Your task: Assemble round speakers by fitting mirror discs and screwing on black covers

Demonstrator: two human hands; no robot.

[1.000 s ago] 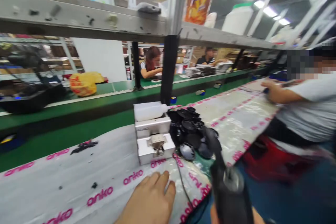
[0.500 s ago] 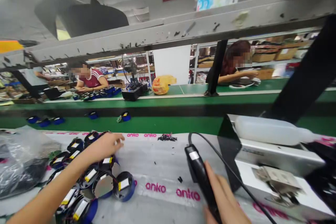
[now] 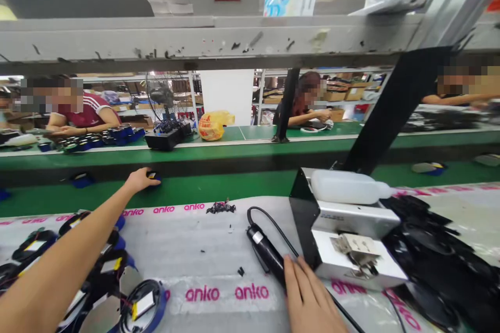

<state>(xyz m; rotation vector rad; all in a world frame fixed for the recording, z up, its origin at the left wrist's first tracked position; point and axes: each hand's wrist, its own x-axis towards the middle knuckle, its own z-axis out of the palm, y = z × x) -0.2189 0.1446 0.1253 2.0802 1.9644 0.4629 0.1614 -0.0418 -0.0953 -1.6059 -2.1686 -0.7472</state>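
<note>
My left hand (image 3: 139, 180) reaches over the green conveyor belt (image 3: 203, 182), its fingers closed on the edge of a small round blue housing (image 3: 154, 178). My right hand (image 3: 310, 294) lies around a black corded electric screwdriver (image 3: 269, 254) above the plastic-covered bench; its working tip is hidden. Below my left forearm, several round blue housings (image 3: 158, 307) with white batteries (image 3: 144, 305), yellow tape and wires sit crowded together at the left of the bench.
A metal screw feeder (image 3: 355, 218) stands right of centre, carrying a white plastic bottle (image 3: 346, 186). Black parts (image 3: 441, 260) are piled beyond it. Small black scraps (image 3: 221, 207) lie on the sheet. Co-workers sit across the belt behind a slanted black post (image 3: 394, 114).
My left hand has moved from above the crowded housings out to the belt and taken hold of a blue housing there. The view has turned right; the screwdriver stays with my right hand.
</note>
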